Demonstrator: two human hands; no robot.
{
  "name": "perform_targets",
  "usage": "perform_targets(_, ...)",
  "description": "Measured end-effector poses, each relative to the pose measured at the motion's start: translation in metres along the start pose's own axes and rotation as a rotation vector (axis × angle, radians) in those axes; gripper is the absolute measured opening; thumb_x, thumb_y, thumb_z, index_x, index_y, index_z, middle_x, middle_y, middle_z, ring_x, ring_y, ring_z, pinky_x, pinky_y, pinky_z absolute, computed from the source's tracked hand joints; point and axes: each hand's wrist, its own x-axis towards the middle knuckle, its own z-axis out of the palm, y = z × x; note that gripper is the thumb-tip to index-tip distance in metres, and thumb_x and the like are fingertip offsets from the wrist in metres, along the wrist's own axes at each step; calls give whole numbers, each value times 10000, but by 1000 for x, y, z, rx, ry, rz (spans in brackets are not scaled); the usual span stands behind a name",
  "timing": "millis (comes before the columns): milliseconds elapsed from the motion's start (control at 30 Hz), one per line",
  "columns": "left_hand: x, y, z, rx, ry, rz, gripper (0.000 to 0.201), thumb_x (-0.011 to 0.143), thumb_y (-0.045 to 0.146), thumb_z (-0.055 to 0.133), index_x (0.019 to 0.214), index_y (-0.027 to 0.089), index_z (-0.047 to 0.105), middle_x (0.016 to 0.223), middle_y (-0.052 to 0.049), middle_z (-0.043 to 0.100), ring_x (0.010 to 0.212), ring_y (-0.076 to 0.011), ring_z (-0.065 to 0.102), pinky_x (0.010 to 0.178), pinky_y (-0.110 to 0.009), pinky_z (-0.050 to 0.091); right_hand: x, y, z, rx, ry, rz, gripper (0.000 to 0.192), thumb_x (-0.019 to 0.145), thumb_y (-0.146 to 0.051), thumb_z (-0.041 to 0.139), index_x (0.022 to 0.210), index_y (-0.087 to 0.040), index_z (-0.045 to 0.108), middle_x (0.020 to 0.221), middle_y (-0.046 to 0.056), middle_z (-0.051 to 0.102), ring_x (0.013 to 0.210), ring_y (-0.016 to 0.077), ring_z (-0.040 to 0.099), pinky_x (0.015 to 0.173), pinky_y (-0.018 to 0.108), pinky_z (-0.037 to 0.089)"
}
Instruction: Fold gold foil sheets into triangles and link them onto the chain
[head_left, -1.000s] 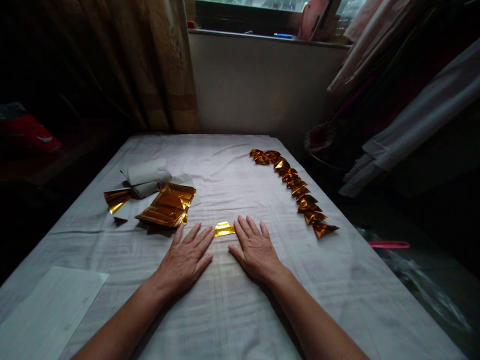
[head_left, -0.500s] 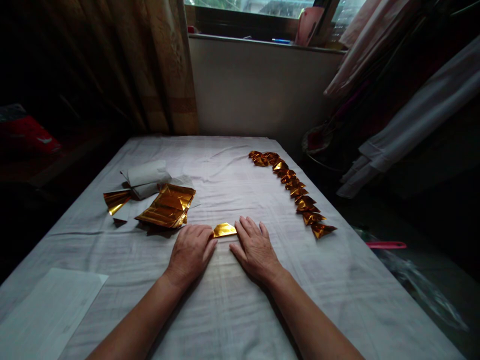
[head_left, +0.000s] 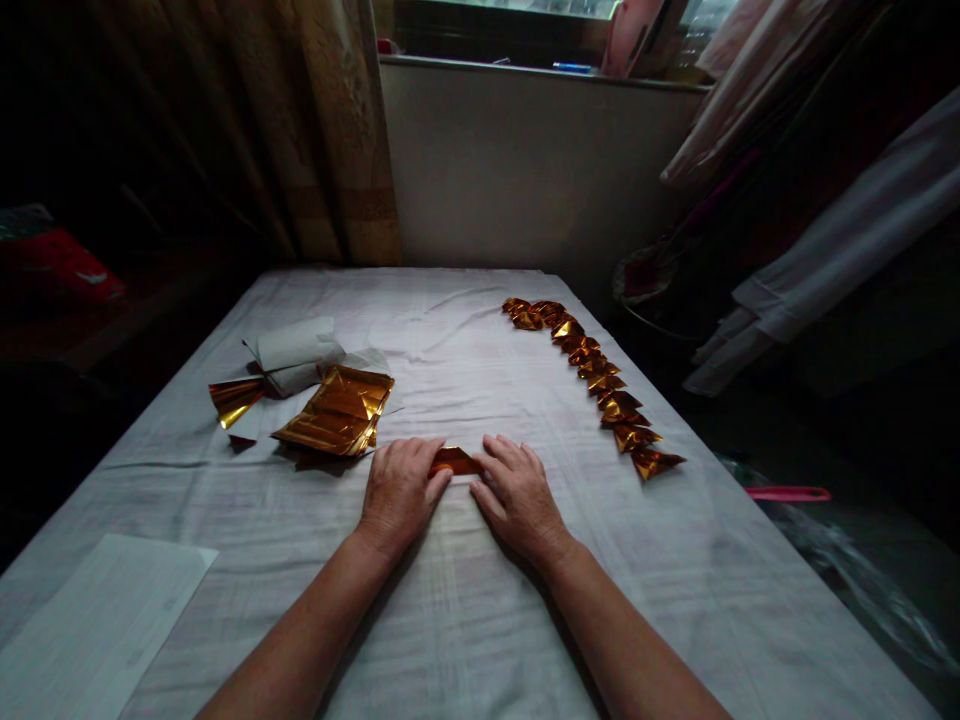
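Observation:
Between my hands is a small folded piece of gold foil paper (head_left: 459, 461), flat-bottomed with a slanted top edge. My left hand (head_left: 401, 492) grips its left end, with the thumb in front and the fingers behind. At the right end, my right hand (head_left: 523, 502) has its fingertips closed on the corner. Fingers cover both ends of the piece. To the left of my left hand lies a stack of gold foil sheets (head_left: 337, 408). A curved row of folded gold foil pieces (head_left: 602, 384) runs along the table's right side.
Crumpled whitish paper (head_left: 292, 350) and a fanned gold sheet (head_left: 235, 400) lie behind the stack. A white sheet (head_left: 112, 610) rests at the near left of the cloth-covered table (head_left: 450, 620). Clothes (head_left: 847, 250) hang at the right, beyond the table edge.
The folded foil piece has tilted, its face turning from bright gold to darker orange. My left hand has moved slightly right, its thumb now against the front. The view has shifted a little.

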Motion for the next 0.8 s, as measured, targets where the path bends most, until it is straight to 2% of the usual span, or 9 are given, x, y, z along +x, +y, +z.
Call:
perform_targets(100, 0, 2, -2, 3, 31, 72, 277, 864, 215, 676, 1136, 209, 623, 980, -45, 712, 930, -253, 605, 839, -394, 422, 1, 3, 2, 48, 55, -10, 152, 854, -219, 631, 1002, -222, 667, 1317, 108, 634, 1286, 303, 512, 1074, 539, 342)
perform_targets(200, 0, 5, -5, 25, 31, 132, 78, 865, 215, 679, 932, 218, 641, 879, -27, 695, 883, -243, 602, 797, -377, 434, 2, 1, 0, 49, 100, -43, 72, 852, -179, 616, 886, -229, 655, 1247, 74, 674, 1250, 289, 525, 1072, 523, 327)
perform_targets(267, -2, 7, -5, 30, 38, 150, 75, 870, 244, 680, 836, 215, 620, 836, -26, 677, 848, -236, 593, 759, -359, 446, 4, -3, -2, 40, 132, -80, 73, 844, -158, 617, 854, -225, 644, 1181, 58, 698, 1181, 270, 552, 1053, 484, 338)
perform_targets(367, -8, 9, -4, -20, 88, 185, 29, 912, 237, 625, 898, 212, 625, 870, -34, 677, 846, -215, 590, 746, -324, 470, 6, -10, -7, 25, 138, -108, 74, 827, -143, 629, 829, -216, 637, 1022, 41, 722, 1014, 234, 584, 959, 411, 384)
perform_targets(500, -16, 11, -1, -140, 103, 234, 119, 974, 253, 518, 980, 223, 633, 912, -31, 678, 857, -186, 597, 753, -286, 491, 7, -14, -9, 28, 97, -87, 64, 827, -148, 630, 806, -208, 635, 893, 27, 709, 904, 209, 581, 901, 385, 385)
perform_targets(633, -17, 9, -3, -243, 70, 219, 177, 988, 269, 483, 921, 219, 639, 886, -33, 674, 846, -174, 603, 762, -284, 509, 5, -12, -8, 92, 106, -114, 99, 819, -134, 619, 864, -214, 657, 979, 24, 719, 1005, 217, 578, 946, 384, 372)
perform_targets(800, -14, 2, -9, -406, 33, 206, 149, 968, 220, 480, 922, 211, 622, 935, -58, 686, 916, -186, 628, 862, -342, 532, 4, -5, -6, 80, 102, -105, 362, 782, -92, 588, 1110, -222, 666, 1212, 54, 683, 1193, 242, 533, 1034, 403, 351)
